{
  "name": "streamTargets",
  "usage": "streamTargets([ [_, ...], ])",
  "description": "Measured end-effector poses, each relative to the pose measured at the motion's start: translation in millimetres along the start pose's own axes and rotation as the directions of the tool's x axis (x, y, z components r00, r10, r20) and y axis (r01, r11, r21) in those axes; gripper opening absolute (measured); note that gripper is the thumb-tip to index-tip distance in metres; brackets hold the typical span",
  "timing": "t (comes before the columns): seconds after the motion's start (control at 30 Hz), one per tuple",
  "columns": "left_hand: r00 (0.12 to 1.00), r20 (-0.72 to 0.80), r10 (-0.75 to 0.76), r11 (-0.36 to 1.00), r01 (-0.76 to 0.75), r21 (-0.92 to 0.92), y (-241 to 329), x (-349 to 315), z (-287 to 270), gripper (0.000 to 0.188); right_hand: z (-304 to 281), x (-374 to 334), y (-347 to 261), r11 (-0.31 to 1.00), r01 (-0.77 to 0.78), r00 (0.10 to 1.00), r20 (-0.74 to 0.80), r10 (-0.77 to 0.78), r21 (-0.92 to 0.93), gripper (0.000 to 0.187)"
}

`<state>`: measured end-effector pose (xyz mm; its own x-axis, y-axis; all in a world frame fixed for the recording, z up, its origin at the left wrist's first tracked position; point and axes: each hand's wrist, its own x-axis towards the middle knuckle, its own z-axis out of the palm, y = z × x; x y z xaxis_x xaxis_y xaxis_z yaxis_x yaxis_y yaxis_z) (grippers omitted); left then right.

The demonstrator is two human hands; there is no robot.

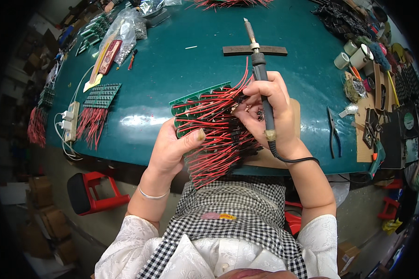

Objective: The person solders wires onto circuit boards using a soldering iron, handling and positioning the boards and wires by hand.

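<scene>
My left hand (168, 148) is closed on a green circuit board panel (178, 109), with the thumb lying over its wires. From the panel hangs a thick bunch of red and black wires (212, 158), which hides much of the board. A soldering iron (260, 72) is gripped in my right hand (279, 104), its tip pointing away from me, well clear of the panel. The thumb and fingers of that same hand are at the black ends of the wires; whether they pinch any is hard to make out.
A dark flat bar (280, 51) lies beneath the iron. Pliers (333, 132) rest at the right, near spools and a glue gun (377, 158). On the left are another wired panel (100, 96), a power strip (72, 122) and plastic bags (125, 32). A red stool (95, 193) stands below.
</scene>
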<state>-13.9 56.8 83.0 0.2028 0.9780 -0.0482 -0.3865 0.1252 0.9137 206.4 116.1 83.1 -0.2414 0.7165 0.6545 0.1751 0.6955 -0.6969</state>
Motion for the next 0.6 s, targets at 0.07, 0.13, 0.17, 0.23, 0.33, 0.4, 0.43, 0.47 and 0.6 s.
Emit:
streamTargets([
  [0.07,1.0,0.004,0.003,1.0,-0.003,-0.014,-0.8,0.5,-1.0,0.061,1.7,-1.2,-0.5,0.999,-0.02,0.999,-0.031,0.022,0.049,0.047],
  [0.13,0.999,0.032,0.012,1.0,-0.012,-0.015,0.7,-0.1,1.5,0.065,2.9,-1.4,1.3,1.0,0.016,0.999,-0.039,-0.015,0.018,0.048],
  [0.17,0.998,0.058,0.023,1.0,-0.022,-0.017,1.9,-0.3,2.9,0.069,2.9,-1.4,1.7,0.999,0.052,0.998,-0.044,-0.052,-0.013,0.049],
  [0.23,0.997,0.077,0.003,1.0,-0.001,-0.02,5.4,0.1,3.8,0.074,1.9,-0.5,-2.1,0.998,0.056,0.998,-0.042,-0.057,-0.012,0.049],
  [0.33,0.993,0.107,-0.045,0.999,0.047,-0.016,6.5,0.0,2.1,0.083,2.4,-4.2,-3.7,0.999,0.054,0.998,-0.043,-0.054,-0.001,0.05],
  [0.4,0.987,0.16,0.026,1.0,-0.027,0.005,4.0,0.1,1.8,0.082,3.2,-5.3,-3.6,0.999,0.047,0.998,-0.045,-0.047,0.01,0.05],
  [0.43,0.987,0.16,0.026,1.0,-0.027,0.005,2.5,-0.4,1.1,0.082,3.8,-5.2,-3.7,0.998,0.054,0.998,-0.041,-0.053,0.011,0.05],
  [0.47,0.987,0.157,0.041,0.999,-0.043,0.009,0.7,-1.7,0.5,0.08,4.1,-5.2,-4.0,0.998,0.061,0.997,-0.038,-0.06,0.011,0.05],
  [0.6,0.995,0.091,0.041,0.999,-0.041,-0.003,1.7,-7.8,11.3,0.075,2.2,-6.9,-5.6,0.998,0.035,0.999,-0.019,-0.035,0.042,0.05],
])
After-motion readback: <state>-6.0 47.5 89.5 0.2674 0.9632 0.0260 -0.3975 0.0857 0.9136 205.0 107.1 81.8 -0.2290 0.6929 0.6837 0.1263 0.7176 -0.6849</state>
